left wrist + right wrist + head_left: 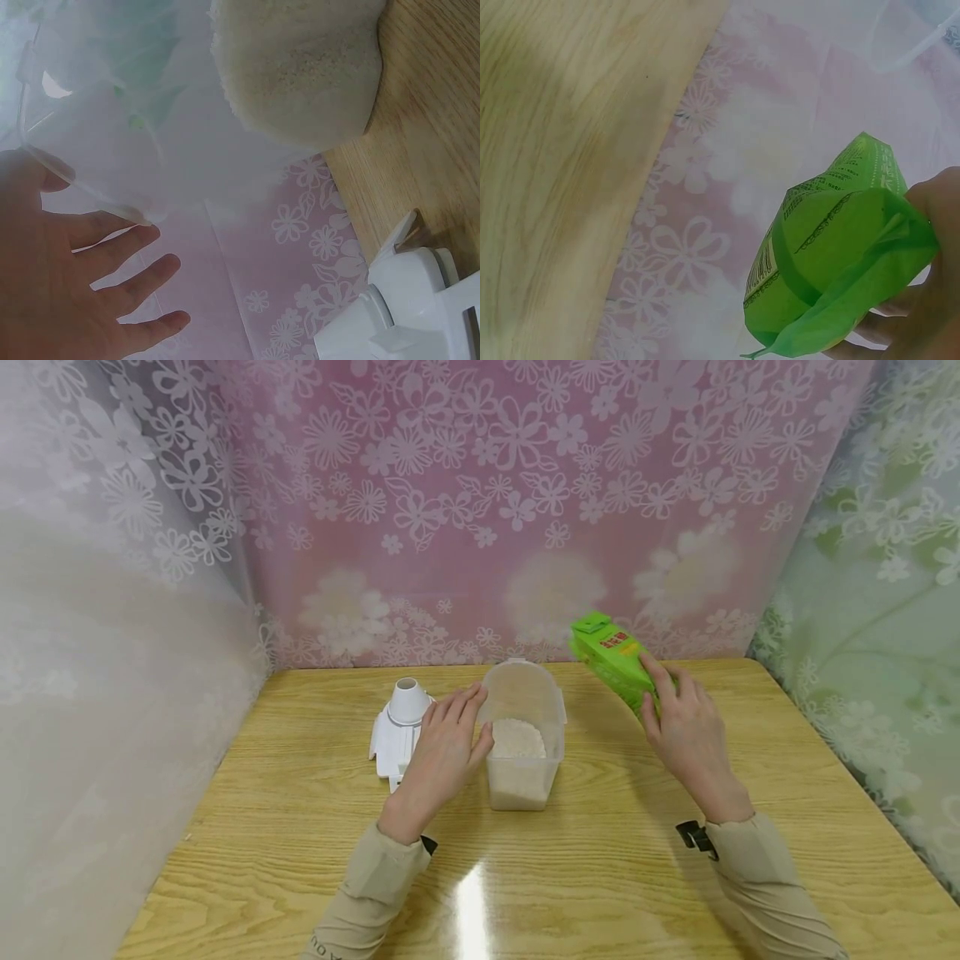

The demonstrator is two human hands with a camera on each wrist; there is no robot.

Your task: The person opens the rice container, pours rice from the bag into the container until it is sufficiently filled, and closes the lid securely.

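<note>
A clear plastic container (527, 777) stands upright mid-table, its lower part filled with white rice (517, 741). My left hand (446, 745) is at its left upper edge, fingers spread and fairly straight; in the left wrist view the thumb and index finger (112, 223) meet the rim. My right hand (686, 735) grips a green printed bag (618, 656) and holds it above the table, right of the container. The bag tilts, its folded top toward the upper left. From the right wrist, the bag's seamed bottom (840, 277) shows, while my fingers are partly hidden behind it.
Left of the container lies a white plastic lid (390, 747) with a cone-shaped spout (408, 702), partly covered by my left hand. The wooden table (300, 843) ends at a pink floral curtain (450, 527) behind, with more curtains at both sides.
</note>
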